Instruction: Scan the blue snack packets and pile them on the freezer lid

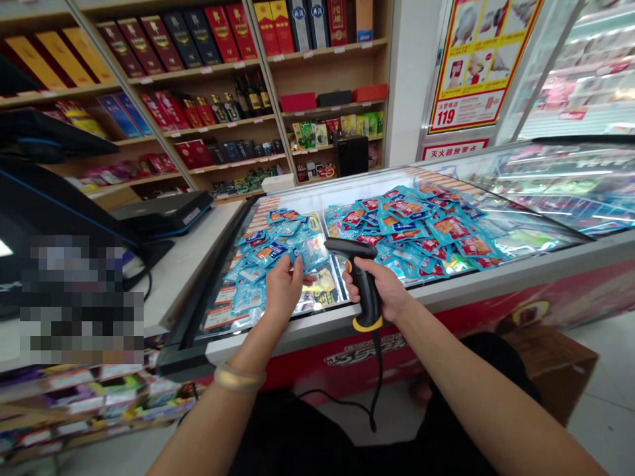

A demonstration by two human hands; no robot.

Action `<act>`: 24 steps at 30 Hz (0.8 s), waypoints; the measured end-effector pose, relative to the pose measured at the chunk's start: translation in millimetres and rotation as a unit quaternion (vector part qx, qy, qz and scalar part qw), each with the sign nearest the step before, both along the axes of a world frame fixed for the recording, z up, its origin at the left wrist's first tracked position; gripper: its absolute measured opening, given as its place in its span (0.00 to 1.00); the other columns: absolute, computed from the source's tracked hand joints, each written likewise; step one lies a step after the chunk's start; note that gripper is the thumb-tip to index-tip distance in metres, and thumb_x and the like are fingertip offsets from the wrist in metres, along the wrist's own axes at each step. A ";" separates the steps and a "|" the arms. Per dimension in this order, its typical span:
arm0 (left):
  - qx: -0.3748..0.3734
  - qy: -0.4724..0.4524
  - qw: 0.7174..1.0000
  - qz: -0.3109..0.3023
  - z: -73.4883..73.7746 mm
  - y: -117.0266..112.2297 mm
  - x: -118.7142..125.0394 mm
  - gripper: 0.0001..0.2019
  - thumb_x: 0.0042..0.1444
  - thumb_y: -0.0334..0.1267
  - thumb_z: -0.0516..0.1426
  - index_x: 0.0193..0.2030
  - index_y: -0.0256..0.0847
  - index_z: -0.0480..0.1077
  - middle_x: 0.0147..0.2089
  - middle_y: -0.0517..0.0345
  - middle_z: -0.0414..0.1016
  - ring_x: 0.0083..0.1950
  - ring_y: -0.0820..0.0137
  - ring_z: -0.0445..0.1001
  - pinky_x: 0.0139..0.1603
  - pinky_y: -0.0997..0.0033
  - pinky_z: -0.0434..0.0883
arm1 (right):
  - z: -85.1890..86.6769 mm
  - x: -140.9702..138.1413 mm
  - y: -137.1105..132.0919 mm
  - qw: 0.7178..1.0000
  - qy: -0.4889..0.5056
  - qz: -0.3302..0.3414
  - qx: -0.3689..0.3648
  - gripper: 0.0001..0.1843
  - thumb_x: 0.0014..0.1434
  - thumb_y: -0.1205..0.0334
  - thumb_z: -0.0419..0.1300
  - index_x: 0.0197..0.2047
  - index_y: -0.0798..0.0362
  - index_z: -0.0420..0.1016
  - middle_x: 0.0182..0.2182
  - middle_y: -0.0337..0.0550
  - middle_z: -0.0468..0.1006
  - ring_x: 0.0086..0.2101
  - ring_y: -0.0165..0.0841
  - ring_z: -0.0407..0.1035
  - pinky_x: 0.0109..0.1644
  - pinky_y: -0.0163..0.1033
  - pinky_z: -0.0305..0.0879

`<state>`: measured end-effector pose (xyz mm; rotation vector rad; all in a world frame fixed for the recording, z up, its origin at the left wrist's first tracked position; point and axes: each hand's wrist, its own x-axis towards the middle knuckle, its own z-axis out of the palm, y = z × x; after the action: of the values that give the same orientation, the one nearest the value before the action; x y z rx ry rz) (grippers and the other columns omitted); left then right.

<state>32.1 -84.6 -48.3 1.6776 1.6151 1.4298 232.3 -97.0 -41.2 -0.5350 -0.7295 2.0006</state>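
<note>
My right hand (380, 284) is wrapped round the handle of a black and yellow barcode scanner (366, 287), its head turned left. A black cable runs down from the grip. My left hand (284, 287) is over the near side of a pile of small blue snack packets (270, 252). Its fingertips are close to a packet (313, 252), and the fingers look apart; whether they touch it I cannot tell. To the right lies a larger heap of blue packets with red labels (411, 221). Both piles rest on the glass top of a chest freezer (526, 254).
A checkout counter (186, 254) with a dark terminal (54, 205) stands to the left. Shelves (208, 69) of boxed goods and bottles line the back. A cardboard box (558, 363) sits on the floor at right. The scanner cable (372, 413) hangs before the freezer.
</note>
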 end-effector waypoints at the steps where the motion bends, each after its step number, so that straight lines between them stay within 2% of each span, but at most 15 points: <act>1: -0.001 0.002 1.000 0.000 -0.5 0.2 -0.3 0.17 0.58 0.55 0.52 0.29 0.47 0.56 0.18 0.67 0.68 0.21 0.66 0.77 0.19 0.72 0.71 | 0.1 0.0 0.0 1.000 0.001 0.000 -0.002 0.13 0.53 0.55 0.67 0.32 0.55 0.71 0.23 0.37 0.72 0.20 0.25 0.64 0.21 0.29 0.64; 9: 0.023 0.000 1.000 -0.003 1.9 2.6 -2.6 0.18 0.58 0.54 0.53 0.26 0.46 0.55 0.19 0.67 0.63 0.23 0.65 0.78 0.20 0.72 0.72 | 0.3 0.5 1.5 0.998 0.051 0.002 -0.026 0.11 0.53 0.57 0.66 0.33 0.55 0.71 0.23 0.38 0.72 0.20 0.25 0.63 0.21 0.29 0.63; 11: 0.037 0.017 0.999 -0.006 7.1 6.1 0.5 0.15 0.59 0.51 0.52 0.28 0.45 0.60 0.21 0.66 0.66 0.26 0.65 0.80 0.24 0.71 0.75 | 0.9 4.7 2.6 0.997 0.066 -0.016 -0.031 0.11 0.53 0.57 0.66 0.33 0.55 0.71 0.23 0.38 0.71 0.20 0.25 0.63 0.21 0.29 0.63; 13: 0.054 0.040 0.998 -0.017 14.5 12.9 8.5 0.12 0.62 0.48 0.50 0.35 0.44 0.67 0.24 0.62 0.73 0.30 0.64 0.82 0.30 0.70 0.77 | 2.7 13.3 4.0 0.996 0.076 -0.043 -0.030 0.11 0.52 0.57 0.66 0.33 0.55 0.72 0.23 0.38 0.71 0.20 0.25 0.62 0.21 0.29 0.63; 15: 0.071 0.080 0.994 -0.030 23.3 24.0 21.9 0.15 0.64 0.45 0.48 0.45 0.41 0.72 0.29 0.58 0.79 0.33 0.64 0.83 0.36 0.68 0.78 | 5.9 26.7 6.0 0.994 0.079 -0.069 -0.022 0.11 0.51 0.57 0.65 0.33 0.55 0.72 0.24 0.38 0.71 0.21 0.25 0.62 0.21 0.29 0.63; 19: 0.120 0.220 0.967 -0.037 38.0 58.1 58.9 0.20 0.66 0.41 0.47 0.59 0.40 0.71 0.44 0.50 0.83 0.45 0.62 0.82 0.49 0.64 0.77 | 12.4 62.4 12.4 0.988 0.085 -0.126 0.008 0.10 0.53 0.56 0.64 0.34 0.53 0.70 0.24 0.38 0.70 0.21 0.26 0.60 0.21 0.30 0.62; 21: 0.139 0.291 0.945 -0.052 38.9 77.6 77.2 0.21 0.65 0.36 0.48 0.61 0.41 0.70 0.53 0.48 0.80 0.53 0.61 0.79 0.57 0.60 0.74 | 12.6 79.3 16.0 0.985 0.085 -0.150 0.021 0.11 0.53 0.56 0.64 0.34 0.52 0.70 0.25 0.37 0.69 0.21 0.26 0.60 0.21 0.31 0.62; 24: 0.117 0.366 0.918 -0.099 28.9 102.3 98.6 0.26 0.60 0.25 0.48 0.64 0.39 0.68 0.65 0.44 0.71 0.64 0.61 0.72 0.64 0.57 0.69 | 7.8 96.7 20.1 0.983 0.078 -0.166 0.028 0.12 0.53 0.54 0.64 0.35 0.52 0.69 0.25 0.37 0.69 0.21 0.26 0.60 0.22 0.31 0.62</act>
<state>130.7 17.6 -19.4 2.6537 1.5718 0.9653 329.0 -76.9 -33.5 -0.4305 -0.5573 1.6851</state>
